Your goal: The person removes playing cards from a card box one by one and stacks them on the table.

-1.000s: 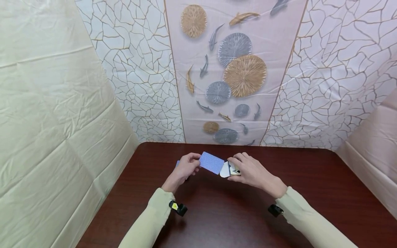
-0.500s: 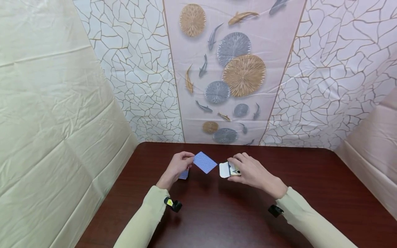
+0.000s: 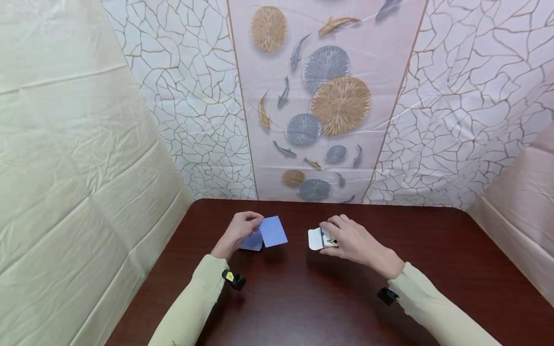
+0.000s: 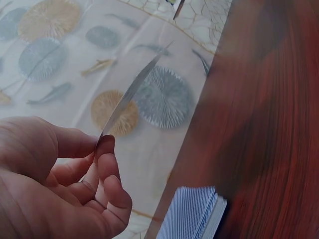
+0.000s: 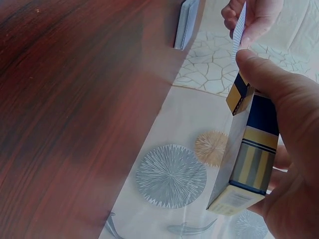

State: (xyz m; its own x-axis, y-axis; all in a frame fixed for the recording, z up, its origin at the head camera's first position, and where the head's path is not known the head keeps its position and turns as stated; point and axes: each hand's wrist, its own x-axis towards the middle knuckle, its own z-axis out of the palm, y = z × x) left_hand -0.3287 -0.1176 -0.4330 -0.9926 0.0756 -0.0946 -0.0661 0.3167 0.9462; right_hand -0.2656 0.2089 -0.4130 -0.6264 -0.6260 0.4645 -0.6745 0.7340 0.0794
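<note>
Between thumb and fingertips my left hand (image 3: 239, 231) pinches one blue-backed playing card (image 3: 273, 231); the left wrist view shows this card (image 4: 132, 92) edge-on, tilted up. Below and beside that hand lies a stack of playing cards (image 3: 252, 241) on the table, its blue patterned top and white edges plain in the left wrist view. My right hand (image 3: 352, 240) grips a card box (image 5: 254, 149) with navy, gold and grey stripes. Its white flap (image 3: 315, 239) stands out toward the left. An ace face shows on the box side in the head view, partly covered by my fingers.
The dark red-brown wooden table (image 3: 303, 298) has a wall cloth (image 3: 277, 96) with fish and round leaf prints behind it. Pale cloth (image 3: 86, 192) hangs along the left side, and more cloth along the right.
My left hand has moved left with the card, away from the box and toward the stack. The card has turned, and more of the stack shows. My right hand stays nearly still.
</note>
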